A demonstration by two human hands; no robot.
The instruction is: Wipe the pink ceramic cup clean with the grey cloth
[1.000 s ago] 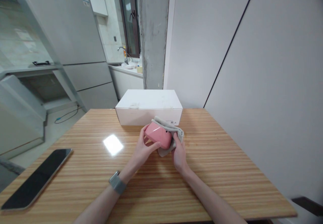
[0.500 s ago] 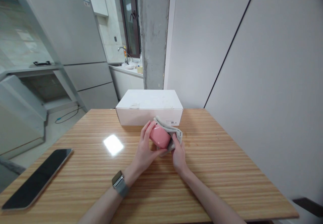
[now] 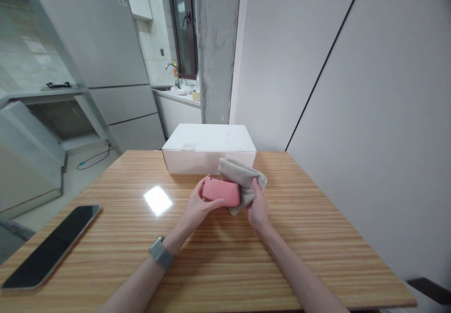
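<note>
Table (image 3: 317, 247): open surface to the right of the forearms; open strip between phone (image 3: 52, 247) and left forearm (image 3: 141, 275). White box (image 3: 209, 161) blocks low passage at far edge, beyond the hands; wall (image 3: 380, 115) bounds right side.

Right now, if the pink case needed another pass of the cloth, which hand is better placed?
Right, I'd judge. The right hand grips the grey cloth close beside the pink case, while the left hand is occupied holding that case.
</note>
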